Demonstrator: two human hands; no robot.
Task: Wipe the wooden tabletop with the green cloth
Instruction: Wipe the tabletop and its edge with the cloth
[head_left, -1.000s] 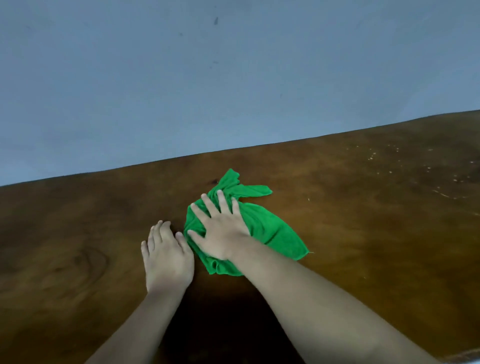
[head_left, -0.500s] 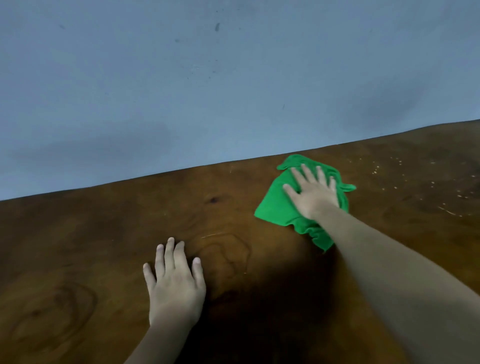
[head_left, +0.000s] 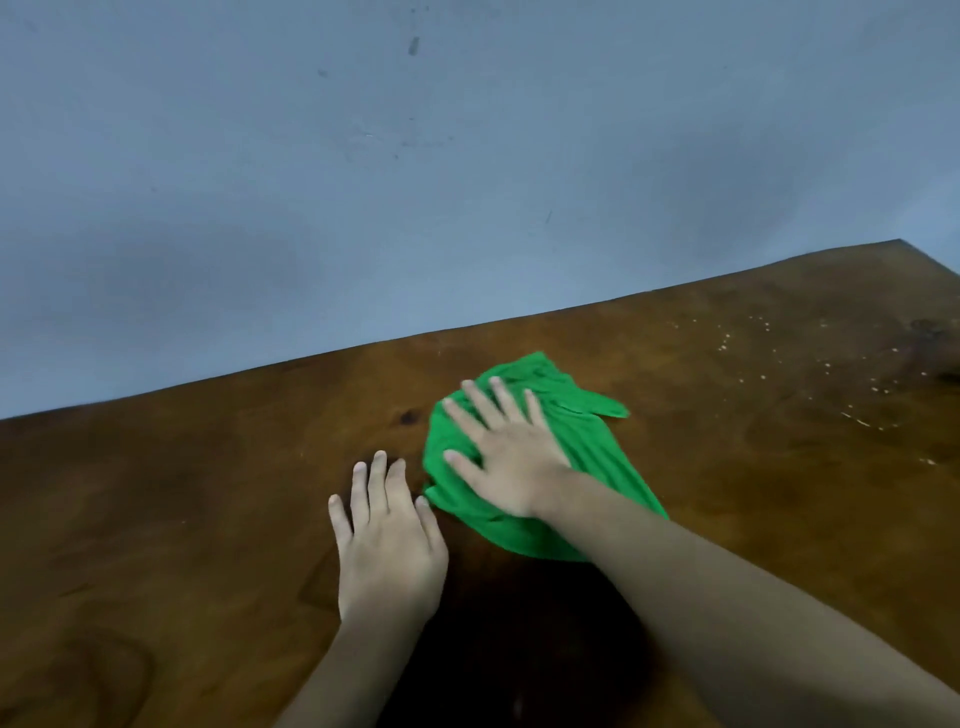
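A crumpled green cloth (head_left: 597, 452) lies on the dark brown wooden tabletop (head_left: 182, 493), near the table's middle. My right hand (head_left: 506, 457) presses flat on the cloth's left half with fingers spread, palm down. My left hand (head_left: 387, 540) rests flat on the bare wood just left of the cloth, fingers together and pointing away from me; its thumb nearly touches the cloth's near-left edge. Part of the cloth is hidden under my right hand and forearm.
Pale crumbs or specks (head_left: 810, 364) are scattered over the tabletop at the far right. A plain blue-grey wall (head_left: 415, 182) rises behind the table's far edge. The table's far right corner (head_left: 901, 241) is in view.
My right hand has swept the cloth back leftward and toward me from near the far edge. It now lies beside my left hand, which stayed flat on the wood.
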